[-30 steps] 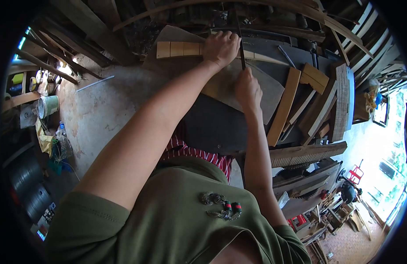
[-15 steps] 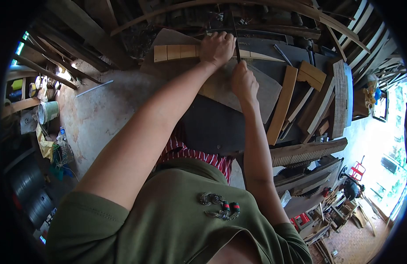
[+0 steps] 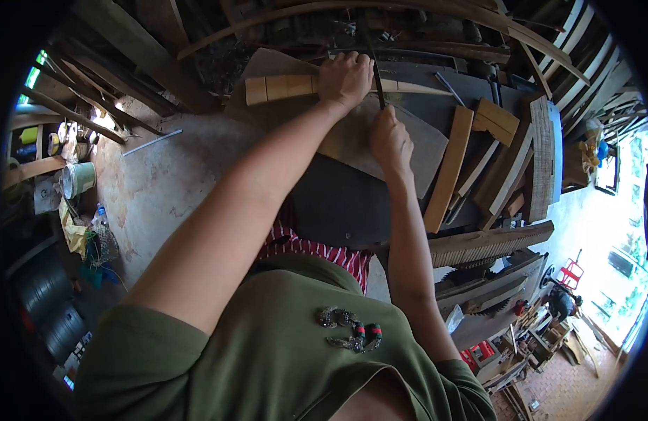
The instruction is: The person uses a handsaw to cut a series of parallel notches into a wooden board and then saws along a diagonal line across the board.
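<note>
A pale wooden strip [image 3: 282, 88] with lines marked across it lies over a flat brown board [image 3: 421, 137] on the dark bench. My left hand [image 3: 345, 78] is closed over the middle of this strip, pressing it down. Close by, my right hand [image 3: 393, 144] grips the near end of a handsaw. The dark, narrow blade of the handsaw [image 3: 379, 84] points away from me, crossing the strip just right of my left fingers. Its teeth and the cut itself are too small to make out.
A long wooden piece [image 3: 450, 168], a notched block [image 3: 496, 121] and several dark offcuts lie at the right. A thin metal rod [image 3: 450, 88] rests behind them. Curved timber [image 3: 303, 8] arches across the back. A bucket [image 3: 78, 179] stands on the floor at left.
My right hand has drawn the handsaw a little toward my body. My left hand stays on the strip, almost unmoved.
</note>
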The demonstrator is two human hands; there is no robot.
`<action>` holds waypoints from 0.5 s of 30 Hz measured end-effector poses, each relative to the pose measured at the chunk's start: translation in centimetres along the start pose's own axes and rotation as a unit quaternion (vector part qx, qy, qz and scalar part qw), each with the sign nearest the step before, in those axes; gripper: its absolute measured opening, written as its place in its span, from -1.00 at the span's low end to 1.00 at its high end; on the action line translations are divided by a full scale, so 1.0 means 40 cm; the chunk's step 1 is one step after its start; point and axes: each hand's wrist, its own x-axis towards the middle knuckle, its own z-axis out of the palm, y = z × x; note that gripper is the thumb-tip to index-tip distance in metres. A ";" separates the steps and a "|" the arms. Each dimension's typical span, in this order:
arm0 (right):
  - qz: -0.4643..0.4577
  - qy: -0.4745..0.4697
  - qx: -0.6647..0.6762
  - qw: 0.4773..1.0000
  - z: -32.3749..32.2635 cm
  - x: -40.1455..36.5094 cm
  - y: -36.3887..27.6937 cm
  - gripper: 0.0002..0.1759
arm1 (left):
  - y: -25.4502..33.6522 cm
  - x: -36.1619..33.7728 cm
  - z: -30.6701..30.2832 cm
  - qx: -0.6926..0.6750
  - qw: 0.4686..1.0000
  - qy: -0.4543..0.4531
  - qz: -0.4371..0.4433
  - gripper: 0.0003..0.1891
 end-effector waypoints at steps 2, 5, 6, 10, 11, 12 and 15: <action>0.019 -0.019 0.005 1.000 -0.005 -0.037 -0.008 -0.85 | -0.012 0.011 0.005 -0.001 0.999 -0.003 0.036 -0.72; 0.042 -0.057 0.004 0.997 -0.039 -0.105 -0.016 -0.85 | -0.014 0.011 -0.002 -0.002 0.999 -0.009 0.036 -0.73; 0.051 -0.074 0.009 0.996 -0.045 -0.115 -0.015 -0.85 | -0.014 0.012 -0.003 -0.004 0.999 -0.007 0.047 -0.73; 0.042 -0.046 0.049 0.997 -0.016 0.012 -0.008 -0.80 | -0.009 0.014 -0.002 0.001 0.999 -0.020 0.037 -0.72; 0.037 -0.039 0.046 0.998 -0.007 0.037 -0.014 -0.80 | -0.006 0.014 -0.007 0.010 0.999 -0.015 0.029 -0.72; 0.033 -0.034 0.042 0.998 -0.008 0.044 -0.020 -0.79 | -0.008 0.009 -0.004 0.011 0.999 -0.014 0.028 -0.72; 0.066 -0.068 0.035 0.995 -0.026 -0.016 -0.019 -0.79 | -0.011 0.018 0.002 0.000 0.999 0.020 0.027 -0.72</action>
